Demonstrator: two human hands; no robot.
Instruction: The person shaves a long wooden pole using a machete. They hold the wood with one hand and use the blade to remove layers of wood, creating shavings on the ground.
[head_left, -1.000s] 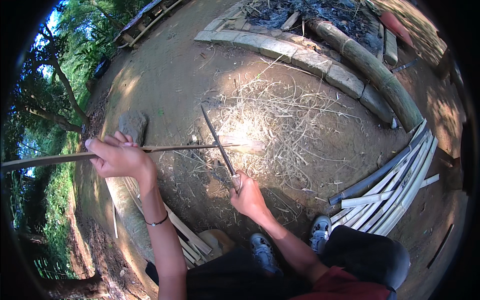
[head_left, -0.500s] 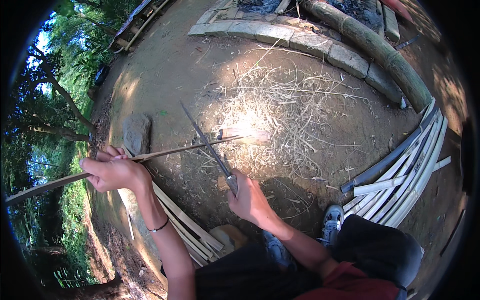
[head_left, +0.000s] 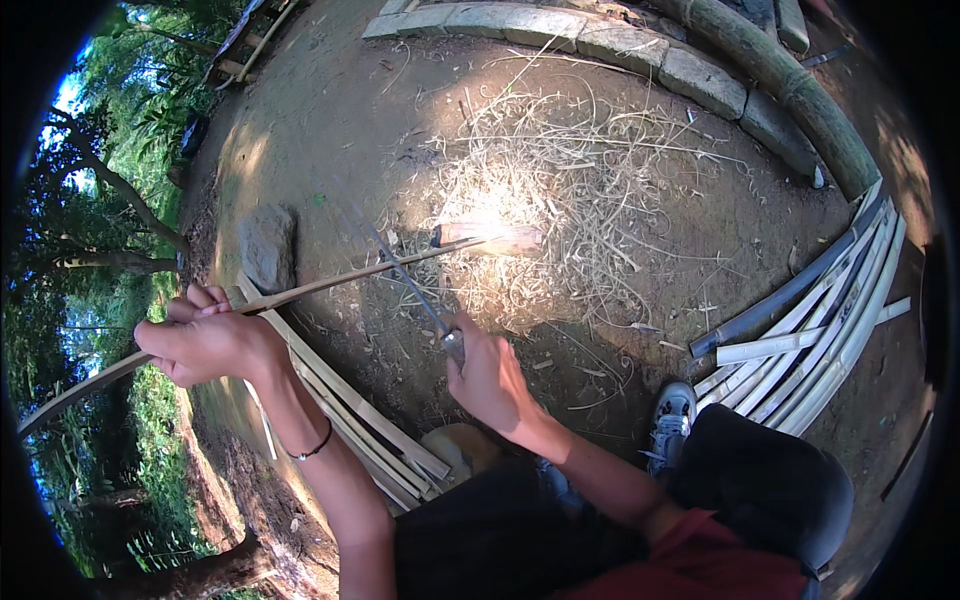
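Note:
My left hand (head_left: 208,343) grips a long thin bamboo strip (head_left: 340,279) that runs from the lower left up toward the middle of the dirt ground. My right hand (head_left: 489,375) is closed on the handle of a long knife (head_left: 405,278). The blade points up and to the left and crosses the strip at about its middle. It looks blurred. I am sitting, with my dark-trousered legs and a shoe (head_left: 671,424) at the lower right.
A heap of pale bamboo shavings (head_left: 560,190) covers the ground ahead, with a short wooden piece (head_left: 492,238) in it. Split bamboo slats (head_left: 830,320) lie stacked at the right, more strips (head_left: 350,420) under my left arm. A stone (head_left: 266,246) sits at the left, a curved stone kerb (head_left: 640,60) beyond.
My left hand has dropped lower and pulled the strip leftward and down. The right hand and knife shifted a little lower, the blade still across the strip.

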